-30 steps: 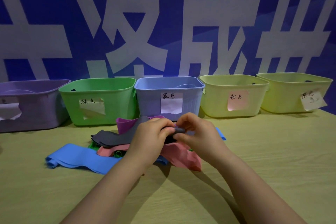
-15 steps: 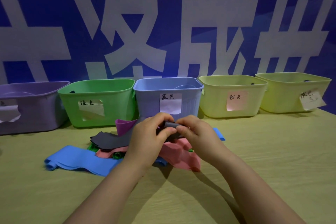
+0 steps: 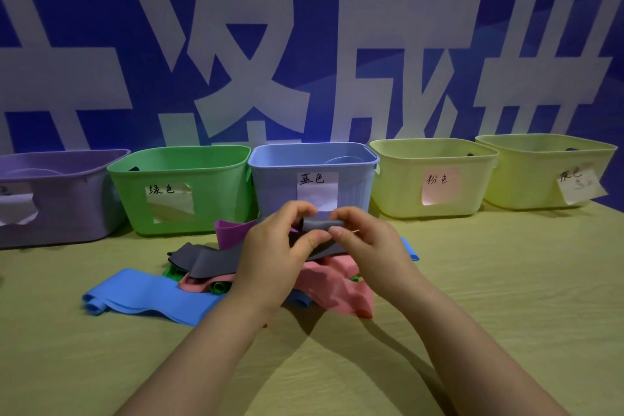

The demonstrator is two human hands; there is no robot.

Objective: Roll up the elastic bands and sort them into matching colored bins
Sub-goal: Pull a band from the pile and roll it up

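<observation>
The grey band [image 3: 209, 260] is being rolled just above the pile, in front of the blue bin [image 3: 270, 179]. Its rolled end [image 3: 320, 223] is pinched from both sides. The grip of the left hand [image 3: 280, 257] is closed narrow on one end of the roll, thumb against fingers. The grip of the right hand [image 3: 368, 246] is closed on the other end in the same way.

The loose tail is seen trailing left and down to the desk [image 3: 506, 280]. There it is draped over the pink band [image 3: 337, 284] and a green band [image 3: 216, 287], with the blue band [image 3: 145, 294] just beside them.

Trouble can be expected in three places:

- **The roll:** it looks springy, so it would likely unwind if either pinch were eased.
- **The pile:** if the tail is drawn in fast, the bands beneath it could be dragged along and the pile tangled.
- **The roll's edges:** uneven turning between the two hands would probably skew the roll into a cone.

A sorting slip is also possible. The two yellow bins look alike and are told apart only by paper notes. The note on the far-right bin [image 3: 526, 165] hangs askew and is hard to read.
</observation>
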